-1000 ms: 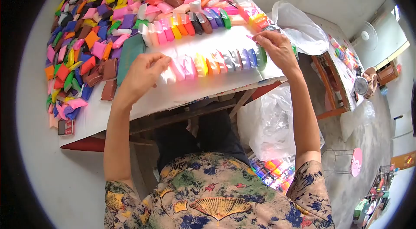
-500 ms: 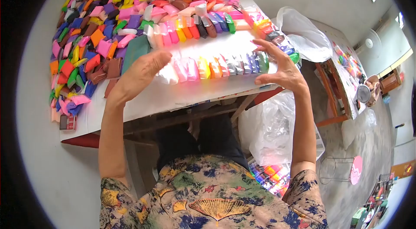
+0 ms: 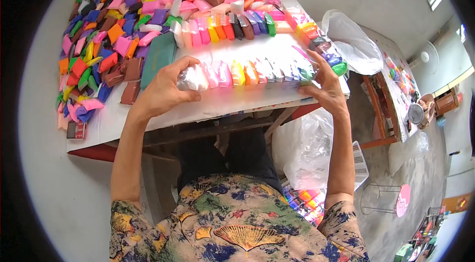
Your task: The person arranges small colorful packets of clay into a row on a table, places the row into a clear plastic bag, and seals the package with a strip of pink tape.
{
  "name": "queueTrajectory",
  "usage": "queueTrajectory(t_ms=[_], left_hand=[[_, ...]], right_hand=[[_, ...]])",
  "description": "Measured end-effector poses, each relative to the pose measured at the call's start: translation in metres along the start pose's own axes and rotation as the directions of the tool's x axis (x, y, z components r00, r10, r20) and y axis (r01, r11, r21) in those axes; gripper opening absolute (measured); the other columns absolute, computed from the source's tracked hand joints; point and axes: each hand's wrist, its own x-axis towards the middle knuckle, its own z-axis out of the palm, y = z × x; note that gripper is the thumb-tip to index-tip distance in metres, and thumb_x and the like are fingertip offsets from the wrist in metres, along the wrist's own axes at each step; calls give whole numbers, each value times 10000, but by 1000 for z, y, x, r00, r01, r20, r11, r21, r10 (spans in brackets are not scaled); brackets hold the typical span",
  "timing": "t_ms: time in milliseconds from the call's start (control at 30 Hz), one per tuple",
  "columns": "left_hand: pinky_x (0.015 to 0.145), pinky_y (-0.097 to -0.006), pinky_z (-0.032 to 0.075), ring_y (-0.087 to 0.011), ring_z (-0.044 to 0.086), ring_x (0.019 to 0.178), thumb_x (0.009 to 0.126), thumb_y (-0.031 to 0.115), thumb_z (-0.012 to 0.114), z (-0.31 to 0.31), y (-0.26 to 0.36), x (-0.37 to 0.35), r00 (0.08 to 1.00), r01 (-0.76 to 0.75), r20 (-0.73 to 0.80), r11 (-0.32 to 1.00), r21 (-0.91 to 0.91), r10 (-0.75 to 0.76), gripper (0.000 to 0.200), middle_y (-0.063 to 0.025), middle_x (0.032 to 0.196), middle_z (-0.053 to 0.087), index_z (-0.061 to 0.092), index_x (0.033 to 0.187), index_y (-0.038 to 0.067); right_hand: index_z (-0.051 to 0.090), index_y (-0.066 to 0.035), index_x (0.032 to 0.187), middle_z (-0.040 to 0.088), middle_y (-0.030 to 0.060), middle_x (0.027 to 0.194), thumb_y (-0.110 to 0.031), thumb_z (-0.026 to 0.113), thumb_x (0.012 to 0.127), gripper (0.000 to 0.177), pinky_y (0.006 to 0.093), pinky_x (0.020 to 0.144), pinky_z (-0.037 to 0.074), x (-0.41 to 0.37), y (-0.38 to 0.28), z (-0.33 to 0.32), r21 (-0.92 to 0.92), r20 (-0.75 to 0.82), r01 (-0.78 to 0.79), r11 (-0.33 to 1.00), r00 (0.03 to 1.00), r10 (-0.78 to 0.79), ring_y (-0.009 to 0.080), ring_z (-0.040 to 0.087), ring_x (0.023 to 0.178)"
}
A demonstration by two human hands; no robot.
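Note:
A near row of small clear packets of coloured modelling clay [image 3: 238,73] stands on edge on the white tabletop, running from white through pink, yellow and orange to grey, blue and green. My left hand [image 3: 170,86] closes around its white end, thumb at the front and fingers behind. At the green end, my right hand [image 3: 326,86] grips the row in the same way. Behind it stands a second row of clay packets [image 3: 222,29], untouched. A green box [image 3: 159,59] lies beyond my left hand.
A big heap of loose coloured packets [image 3: 118,29] covers the left and back of the table [image 3: 163,131]. More packets [image 3: 316,39] line its right side, beside a clear plastic bag [image 3: 351,44]. Another bag [image 3: 307,148] hangs below the edge. A pink stool [image 3: 403,200] stands at right.
My hands have come in to the near row's two ends and closed on them; before, they hovered apart with fingers spread. The far row stays as it was.

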Motion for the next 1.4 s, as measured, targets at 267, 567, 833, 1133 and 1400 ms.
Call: queueTrajectory(t_ms=[267,567,833,1133,1400], left_hand=[[999,-290,409,-204,560,1125,671,130,843,-6,2,-4,998,30,58,999,31,-31,738,-101,1210,604,519,1325,18],[1132,-348,355,-275,475,1352,672,214,842,-11,22,-16,968,-223,-44,925,307,248,906,-194,1457,494,426,1448,-2],[1029,-340,434,-268,601,1166,719,156,776,-5,10,-7,995,-85,-40,993,84,89,662,-171,1192,645,540,1318,-2],[1023,-347,434,-255,570,1208,714,121,813,11,-6,-35,934,-210,-296,978,5,202,673,-120,1277,606,543,1324,34],[1082,-444,378,-326,558,1183,717,90,778,17,-6,-25,860,-262,-334,897,357,385,549,-148,1238,600,567,1221,32]], right_hand=[[428,-84,1480,588,119,1313,4,814,620,947,377,1011,487,-1,-5,3,-144,-13,33,989,999,-35,243,594,1142],[435,-139,1477,488,142,1437,-145,912,542,1050,460,1127,352,-5,-95,19,-687,132,303,660,946,-296,341,443,1336],[594,-51,1231,591,153,1108,-209,744,728,548,420,980,431,29,-82,60,-534,307,375,758,921,-239,337,577,1074],[594,-40,1180,572,151,1082,-122,744,688,521,431,955,432,15,-79,69,-545,228,410,731,912,-342,330,549,1073],[577,-51,1221,552,137,1110,-161,814,666,613,441,950,417,21,-69,78,-622,174,513,591,827,-534,334,540,1039]])
